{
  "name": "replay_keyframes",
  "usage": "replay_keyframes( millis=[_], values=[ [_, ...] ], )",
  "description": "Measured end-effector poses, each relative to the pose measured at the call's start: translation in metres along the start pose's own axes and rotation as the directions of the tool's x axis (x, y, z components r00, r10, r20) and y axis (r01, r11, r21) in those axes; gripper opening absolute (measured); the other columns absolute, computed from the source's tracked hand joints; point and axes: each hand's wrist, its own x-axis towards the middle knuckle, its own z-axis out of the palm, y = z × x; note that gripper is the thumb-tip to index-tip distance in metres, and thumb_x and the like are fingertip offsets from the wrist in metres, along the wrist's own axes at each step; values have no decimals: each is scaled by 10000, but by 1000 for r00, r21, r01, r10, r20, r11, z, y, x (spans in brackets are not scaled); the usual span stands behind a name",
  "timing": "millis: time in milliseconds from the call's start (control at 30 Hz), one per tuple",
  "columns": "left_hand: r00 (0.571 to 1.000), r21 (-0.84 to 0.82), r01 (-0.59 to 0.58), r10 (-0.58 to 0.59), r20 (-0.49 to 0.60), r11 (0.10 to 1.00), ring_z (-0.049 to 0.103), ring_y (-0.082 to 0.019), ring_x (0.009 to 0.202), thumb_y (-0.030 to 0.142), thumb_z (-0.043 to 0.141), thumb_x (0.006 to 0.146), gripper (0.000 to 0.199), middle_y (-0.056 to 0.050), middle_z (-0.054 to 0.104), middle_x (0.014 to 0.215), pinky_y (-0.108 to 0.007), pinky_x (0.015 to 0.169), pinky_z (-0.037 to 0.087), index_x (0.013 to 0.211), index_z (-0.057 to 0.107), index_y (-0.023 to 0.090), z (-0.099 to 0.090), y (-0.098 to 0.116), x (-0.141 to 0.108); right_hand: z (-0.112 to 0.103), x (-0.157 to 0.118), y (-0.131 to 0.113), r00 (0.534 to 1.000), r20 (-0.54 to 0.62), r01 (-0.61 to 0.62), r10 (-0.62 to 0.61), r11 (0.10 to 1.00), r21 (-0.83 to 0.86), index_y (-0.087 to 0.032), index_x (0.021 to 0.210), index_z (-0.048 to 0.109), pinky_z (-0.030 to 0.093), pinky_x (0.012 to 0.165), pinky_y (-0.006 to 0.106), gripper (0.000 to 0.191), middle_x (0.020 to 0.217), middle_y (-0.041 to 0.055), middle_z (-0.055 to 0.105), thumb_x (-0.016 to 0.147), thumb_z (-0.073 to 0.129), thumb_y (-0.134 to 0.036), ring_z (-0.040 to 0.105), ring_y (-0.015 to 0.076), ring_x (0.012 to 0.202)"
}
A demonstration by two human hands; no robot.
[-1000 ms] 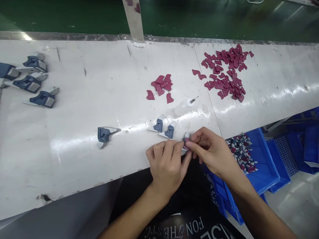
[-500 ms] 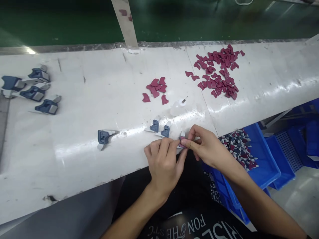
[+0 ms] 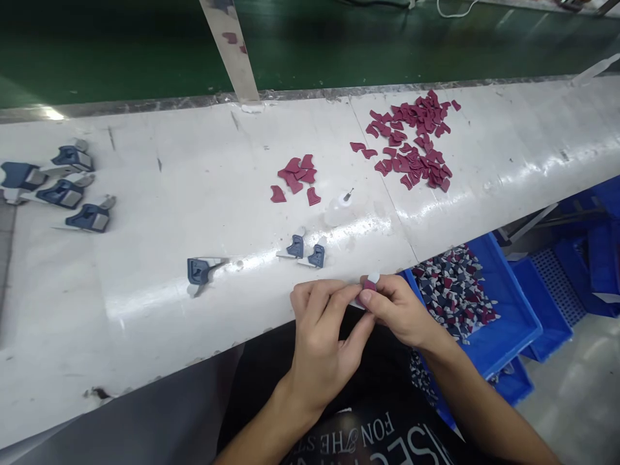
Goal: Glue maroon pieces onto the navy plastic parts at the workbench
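Note:
Both my left hand (image 3: 324,336) and my right hand (image 3: 400,307) pinch one small part with a maroon face and a pale tip (image 3: 371,284), just over the table's front edge. Its lower end is hidden by my fingers. Left of my hands, two small blue-grey parts (image 3: 296,247) lie with pale blades pointing left. A larger blue-grey part (image 3: 197,271) rests alone further left. A small group of maroon pieces (image 3: 293,174) lies behind the hands, with a clear bottle with a metal tip (image 3: 339,210) beside it.
A big scattered pile of maroon pieces (image 3: 421,116) covers the back right of the white table (image 3: 145,226). Several larger blue-grey parts (image 3: 90,217) lie at the far left. Blue bins (image 3: 513,310) stand below the right edge, one holding many mixed parts (image 3: 455,287).
My hands have shifted right and slightly down with the held part, which now shows more of its maroon face and pale tip. The camera view has shifted slightly.

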Motion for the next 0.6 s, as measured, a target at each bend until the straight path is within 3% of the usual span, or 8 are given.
replay_keyframes(
  millis=[200,400,500,600],
  values=[
    [998,-31,-35,37,58,999,559,-188,1082,134,775,1007,274,-30,668,1105,-317,952,505,1265,709,193,-4,-2,1,12,-1,7,980,-192,65,-51,995,69,-213,610,491,311,539,270,421,600,-54,392,997,628,-307,321,102,557],
    [997,-41,-18,20,71,999,590,-203,1068,156,775,1008,269,-42,676,1106,-344,920,546,1265,714,210,-3,-2,-1,15,-1,10,976,-212,49,-41,998,32,-215,596,543,324,541,284,398,574,-44,434,973,612,-322,372,116,544],
    [1000,-32,-19,19,4,999,643,-192,1072,180,802,1004,335,-49,688,1136,-346,911,578,1318,684,193,0,-3,-3,16,-1,9,966,-254,47,-46,999,0,-219,609,532,324,555,292,400,586,-44,428,990,591,-329,360,118,552],
    [979,82,-163,172,-113,983,697,-195,1097,143,843,968,389,-72,705,1226,-361,900,595,1316,676,189,5,-7,-6,19,-2,9,955,-295,34,-27,999,21,-232,593,465,315,561,302,417,581,-47,375,984,564,-336,318,120,556]
  ],
)
